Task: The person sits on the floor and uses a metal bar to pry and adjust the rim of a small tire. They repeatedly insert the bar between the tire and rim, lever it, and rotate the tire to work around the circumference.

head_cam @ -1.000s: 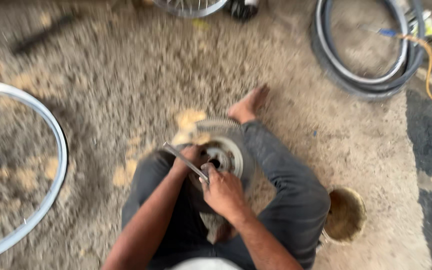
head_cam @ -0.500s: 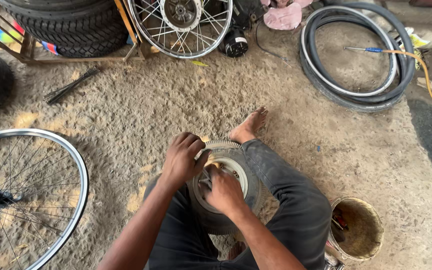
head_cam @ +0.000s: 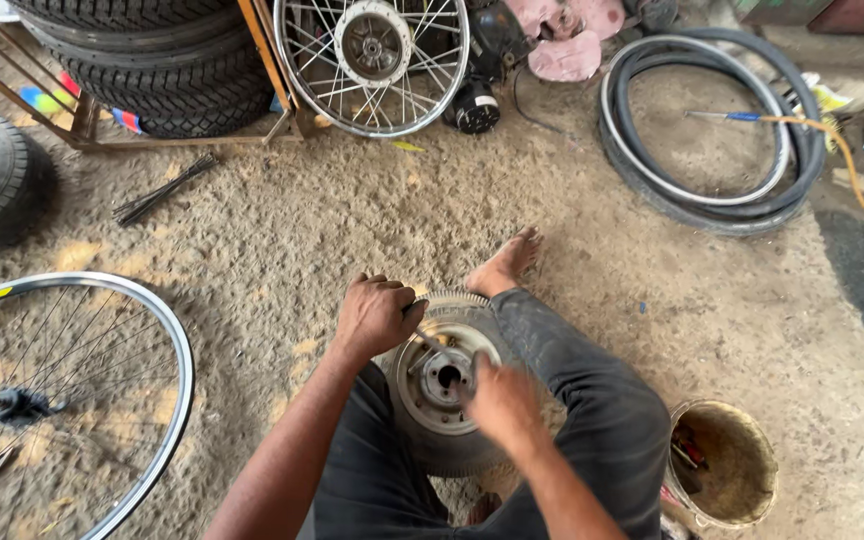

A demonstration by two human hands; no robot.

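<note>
Seated person, two hands on one small wheel (head_cam: 442, 385) wedged between the legs, 6 o'clock | left hand (head_cam: 377, 315) grip shut round a thin metal tool (head_cam: 427, 338) at the rim | right hand (head_cam: 500, 400) blurred, grip unclear, pressed on the hub | two spoked rims: 8 o'clock (head_cam: 167, 340), 12 o'clock (head_cam: 372, 60) | stacked tyres (head_cam: 142, 50) at 11 | one bucket (head_cam: 722, 465) at 4 | right leg (head_cam: 572, 390) covers the wheel's right side

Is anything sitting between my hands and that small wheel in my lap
Nothing visible does. The left hand grips a thin metal tool laid across the small wheel, at its upper rim. The right hand rests directly on the hub side. Only the person's own bent leg presses against the tyre's right edge.
</note>
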